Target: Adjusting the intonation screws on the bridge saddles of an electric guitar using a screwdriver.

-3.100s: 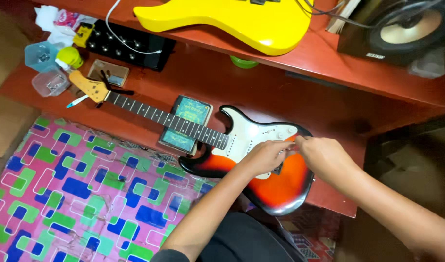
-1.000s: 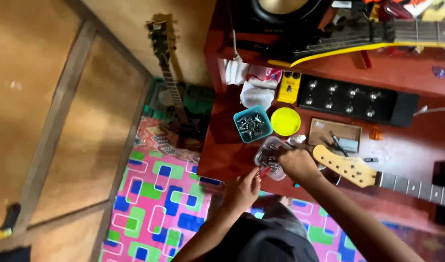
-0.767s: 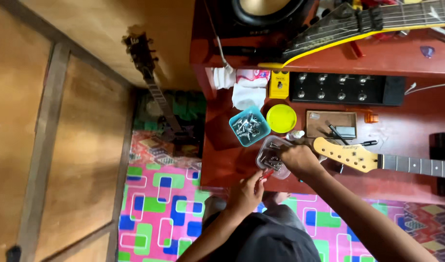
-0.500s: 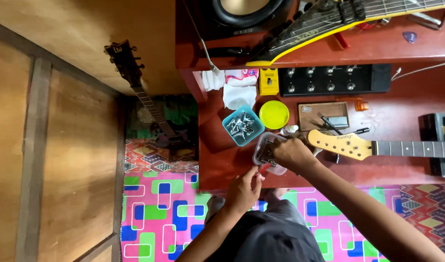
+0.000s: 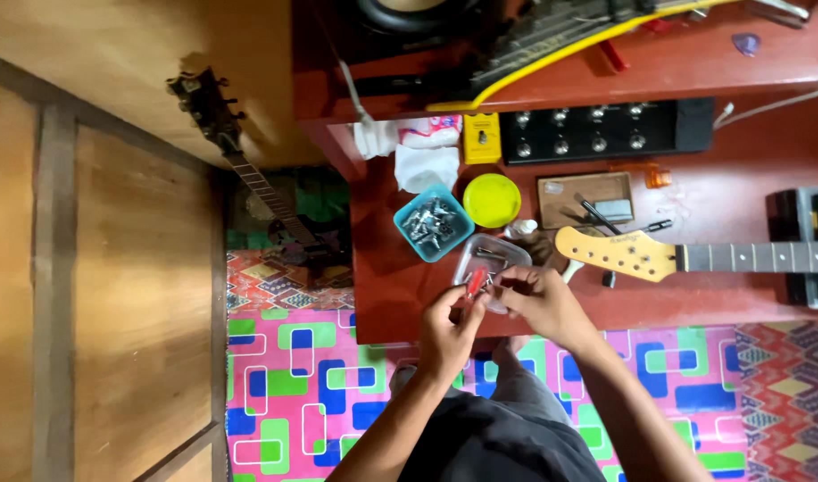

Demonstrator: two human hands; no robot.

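My left hand pinches a small red tool at the near edge of the red-brown bench. My right hand meets it just over a clear plastic box of small metal parts, its fingers closed on something too small to make out. A teal tub of screws stands behind the clear box, with a yellow round lid beside it. A pale guitar headstock lies right of my hands.
A black pedal unit with knobs, a small tray of tools, white cloth and a yellow guitar body lie further back. Another guitar leans by the wooden wall at left. A colourful patterned mat covers the floor.
My view swung left from the guitar body to the bench end. Both hands came over the clear box and now meet at its near edge with the red tool.
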